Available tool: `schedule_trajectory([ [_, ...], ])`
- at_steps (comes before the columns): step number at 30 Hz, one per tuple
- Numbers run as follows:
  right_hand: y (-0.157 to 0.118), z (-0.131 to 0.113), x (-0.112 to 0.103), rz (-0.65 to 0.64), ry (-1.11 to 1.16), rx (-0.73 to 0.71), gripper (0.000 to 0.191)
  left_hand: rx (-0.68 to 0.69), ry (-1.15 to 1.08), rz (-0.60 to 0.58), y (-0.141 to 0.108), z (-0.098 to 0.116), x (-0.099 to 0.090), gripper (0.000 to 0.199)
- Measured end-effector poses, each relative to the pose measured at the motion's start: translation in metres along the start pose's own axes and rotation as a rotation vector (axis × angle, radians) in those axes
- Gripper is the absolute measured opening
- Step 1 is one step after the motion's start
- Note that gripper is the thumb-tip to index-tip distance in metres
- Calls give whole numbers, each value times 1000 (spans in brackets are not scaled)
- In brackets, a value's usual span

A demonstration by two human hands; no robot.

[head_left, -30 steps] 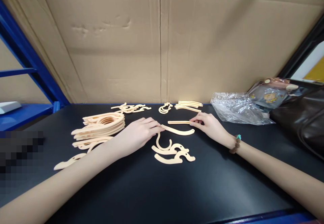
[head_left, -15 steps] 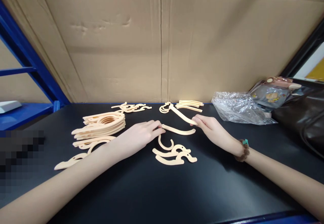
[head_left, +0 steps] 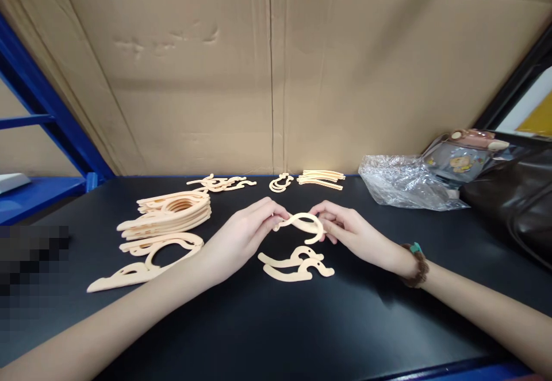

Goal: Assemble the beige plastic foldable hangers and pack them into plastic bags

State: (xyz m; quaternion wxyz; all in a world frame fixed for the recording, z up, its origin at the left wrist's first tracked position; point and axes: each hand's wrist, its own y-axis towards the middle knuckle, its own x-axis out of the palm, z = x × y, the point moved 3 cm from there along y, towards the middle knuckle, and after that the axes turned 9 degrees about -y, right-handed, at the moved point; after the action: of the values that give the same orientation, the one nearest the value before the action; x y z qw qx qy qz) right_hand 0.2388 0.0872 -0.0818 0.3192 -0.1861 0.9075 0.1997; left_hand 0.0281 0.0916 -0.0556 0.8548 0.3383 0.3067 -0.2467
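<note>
In front of me, my left hand [head_left: 256, 229] pinches one end of a cream hanger hook [head_left: 302, 216], whose curve opens downward toward my right hand [head_left: 347, 229]. Behind the hook shows a slightly bent cream bar [head_left: 304, 226]; the fingers of my right hand are closed on its right end. Whether a second bar lies behind it I cannot tell. Just below my hands, two curved hanger arms [head_left: 288, 274] with rounded, holed ends lie overlapping on the black table [head_left: 276, 335].
Left stands a stack of folded hangers [head_left: 172, 217], with another folded hanger [head_left: 142, 272] nearer. Along the back lie loose arms [head_left: 222, 184], hooks [head_left: 281, 183] and bars [head_left: 321, 179]. Clear plastic wrap [head_left: 401, 183] and a dark bag [head_left: 513, 197] occupy the right side.
My left hand has picked up the hook from the table. My right hand has come lower and closer with its bar, and the bar that lay between my hands no longer shows on the table.
</note>
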Motion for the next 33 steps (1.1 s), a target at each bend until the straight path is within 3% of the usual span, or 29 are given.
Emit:
schedule_trajectory([
  [6,-5,-21,16,-151,232,-34,10,32,7,118,-2,19,9,15],
  [8,-7,-24,19,-183,259,-20,19,21,-8,114,-2,21,10,15],
  [11,-8,-25,20,-182,354,21,15,-62,-72,112,-2,19,11,14],
  [14,-9,-24,20,-174,479,41,29,-127,-123,93,-1,16,13,14],
  [20,-9,-27,22,-153,469,35,20,-160,-283,24,0,14,19,17],
  [27,-4,-16,9,62,346,11,24,-156,-3,-60,-5,11,17,31],
  [30,0,-5,-1,200,306,35,25,-78,116,-84,-5,9,10,32],
  [33,3,4,-5,218,303,82,27,46,187,-130,-3,6,7,31],
])
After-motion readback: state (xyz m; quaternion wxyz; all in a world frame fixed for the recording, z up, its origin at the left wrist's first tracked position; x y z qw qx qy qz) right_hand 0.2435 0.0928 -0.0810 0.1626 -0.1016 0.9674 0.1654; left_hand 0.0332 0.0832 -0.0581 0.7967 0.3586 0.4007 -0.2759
